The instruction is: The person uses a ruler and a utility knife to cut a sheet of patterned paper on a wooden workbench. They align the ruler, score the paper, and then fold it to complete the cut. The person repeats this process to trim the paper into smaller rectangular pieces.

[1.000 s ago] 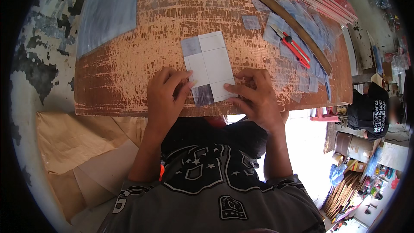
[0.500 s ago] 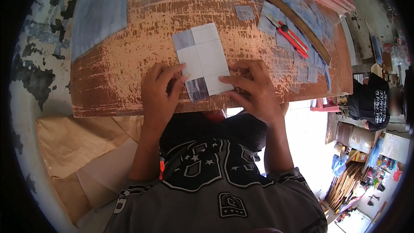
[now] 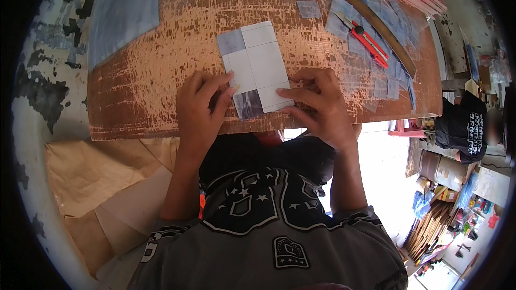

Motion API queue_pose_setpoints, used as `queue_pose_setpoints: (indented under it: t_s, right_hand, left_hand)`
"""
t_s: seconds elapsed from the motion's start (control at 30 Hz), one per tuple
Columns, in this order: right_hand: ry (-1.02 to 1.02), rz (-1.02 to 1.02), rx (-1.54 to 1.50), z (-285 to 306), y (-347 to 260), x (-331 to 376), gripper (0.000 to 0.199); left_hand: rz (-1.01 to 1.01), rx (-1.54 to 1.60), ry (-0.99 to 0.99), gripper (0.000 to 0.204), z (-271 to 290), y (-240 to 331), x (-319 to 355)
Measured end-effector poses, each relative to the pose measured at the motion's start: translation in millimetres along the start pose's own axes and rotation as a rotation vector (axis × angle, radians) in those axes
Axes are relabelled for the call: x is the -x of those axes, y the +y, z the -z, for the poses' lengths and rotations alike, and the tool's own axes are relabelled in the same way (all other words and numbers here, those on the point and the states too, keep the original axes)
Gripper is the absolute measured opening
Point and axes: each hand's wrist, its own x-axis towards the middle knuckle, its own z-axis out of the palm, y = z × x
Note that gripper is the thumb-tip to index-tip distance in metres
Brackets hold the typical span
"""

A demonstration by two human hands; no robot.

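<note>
Head view looks down on a worn orange-brown tabletop (image 3: 161,91). A white folded sheet (image 3: 258,67) with grey-blue translucent squares at two corners lies flat near the tabletop's near edge. Left hand (image 3: 196,110) rests on the sheet's left near side, fingers spread, fingertips pressing on its edge. Right hand (image 3: 320,107) presses the sheet's right near corner, its grip seemingly pinching that edge, though the fingers hide the contact. Far right lie a red utility knife (image 3: 368,43), scattered translucent squares (image 3: 387,16) and a long curved wooden strip (image 3: 365,13). A large bluish sheet (image 3: 123,11) lies far left.
</note>
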Motion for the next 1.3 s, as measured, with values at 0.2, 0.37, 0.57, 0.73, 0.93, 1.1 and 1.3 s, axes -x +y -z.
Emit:
queue_pose_setpoints:
  t_s: [0.2,0.37,0.57,0.73,0.93,1.1,1.3]
  right_hand:
    - [-0.010,0.025,0.025,1,1,0,0.042]
    - [-0.025,0.003,0.033,2,-1,1,0.042]
    - [0.007,0.020,0.046,0,-2,2,0.038]
    - [0.024,0.051,0.058,-1,-2,0,0.031]
    - [-0.029,0.047,0.068,0,0,-1,0.032]
    - [-0.023,0.040,0.064,2,-2,0,0.032]
    - [-0.003,0.054,0.046,3,0,0,0.030]
  left_hand:
    - [-0.001,0.016,0.001,0.025,0,1,-1]
    - [-0.001,-0.001,-0.004,0.025,1,1,-1]
    - [-0.026,-0.047,-0.043,0.024,3,0,-1]
    - [-0.030,-0.048,-0.030,0.023,2,1,-1]
    - [-0.006,-0.051,-0.041,0.024,3,2,-2]
    - [-0.003,-0.006,-0.083,0.025,8,2,-3]
    - [0.080,0.008,-0.218,0.019,21,18,-17]
